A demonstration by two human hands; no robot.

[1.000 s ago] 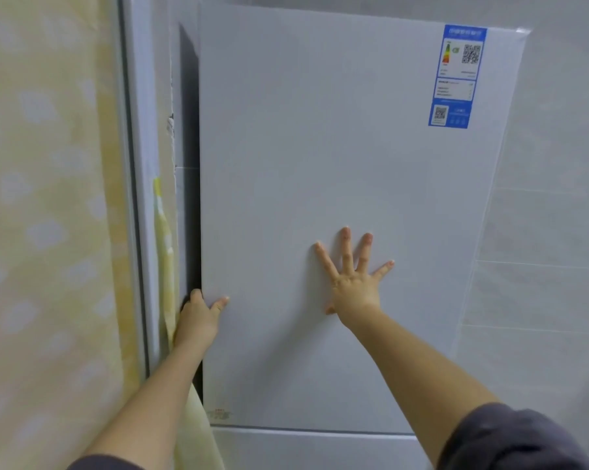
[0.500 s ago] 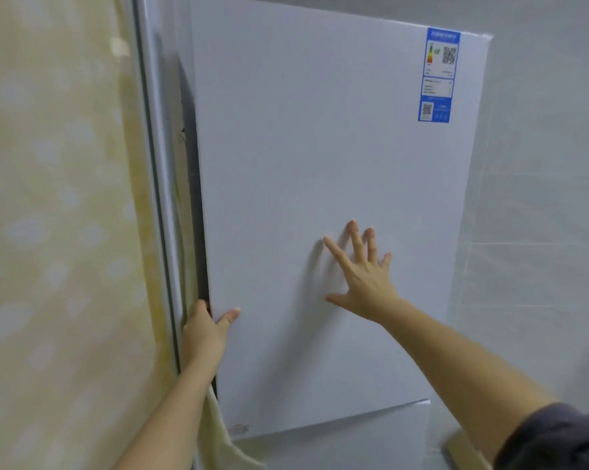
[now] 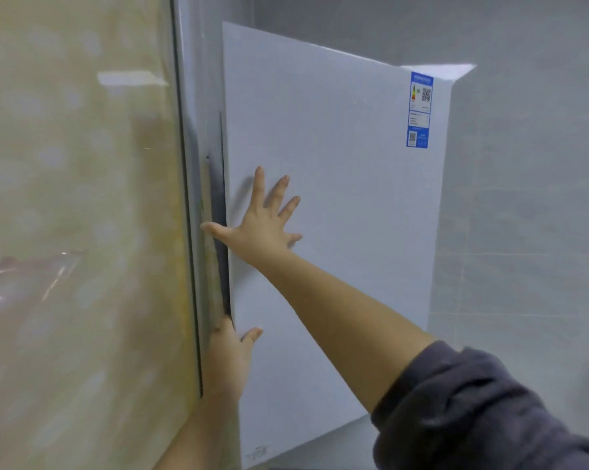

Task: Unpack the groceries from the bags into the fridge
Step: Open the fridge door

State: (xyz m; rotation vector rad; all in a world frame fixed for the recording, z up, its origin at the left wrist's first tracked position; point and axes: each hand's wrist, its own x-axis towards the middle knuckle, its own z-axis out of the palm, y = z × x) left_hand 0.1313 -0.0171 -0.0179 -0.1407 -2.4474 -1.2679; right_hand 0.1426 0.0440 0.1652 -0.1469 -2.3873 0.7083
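The white fridge door (image 3: 337,232) fills the middle of the view, standing upright, with a narrow dark gap (image 3: 220,205) running down its left edge. Both grips are at that left side of the door.

The left grip (image 3: 230,351) is low down on the door's left edge. Its thumb (image 3: 252,334) lies on the front face, and its fingers go round the edge into the gap, where they are hidden. It has hold of the door edge, which sits between thumb and fingers.

The right grip (image 3: 261,225) is higher up and wide open, holding nothing. Its fingers (image 3: 279,191) are spread and point up over the door's front face, while its thumb reaches left across the dark gap. The palm is at the door face near the left edge; whether it presses flat or sits just off the face cannot be told. The right forearm runs down and to the near right into a dark grey sleeve (image 3: 473,408).

A blue label (image 3: 419,110) is stuck at the door's upper right corner. Below the door is a second white front (image 3: 323,442). To the left stands a pale yellow patterned panel (image 3: 82,232), blurred. To the right is a grey tiled wall (image 3: 523,232).
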